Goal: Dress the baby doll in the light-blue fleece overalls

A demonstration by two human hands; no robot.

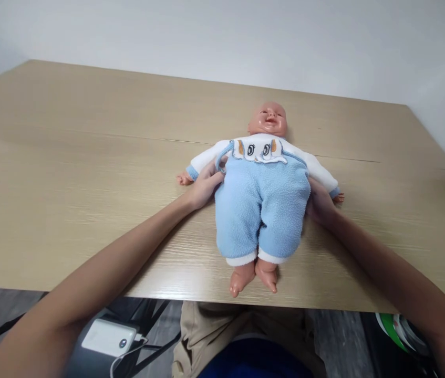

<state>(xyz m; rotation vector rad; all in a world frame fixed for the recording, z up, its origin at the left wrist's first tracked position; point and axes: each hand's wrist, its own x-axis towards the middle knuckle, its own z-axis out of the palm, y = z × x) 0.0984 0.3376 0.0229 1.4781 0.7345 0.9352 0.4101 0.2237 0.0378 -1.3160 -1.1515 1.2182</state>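
Observation:
A baby doll (271, 119) lies on its back on the table, head away from me and bare feet near the front edge. It wears a white top and fuzzy light blue overalls (264, 197) with an animal face on the bib. Around the waist on the left side is my left hand (206, 184), its thumb on the fabric and its fingers partly behind the blue strap. At the opposite side of the waist, my right hand (320, 203) grips the doll, with its fingertips hidden by the overalls. The doll's arms spread outward past both hands.
The wood-grain table (68, 173) meets a pale wall (222, 42) at the back. Below its front edge, a white power bank (109, 336) with a cable rests on a dark surface. A green and white round object (397, 332) sits low at the right.

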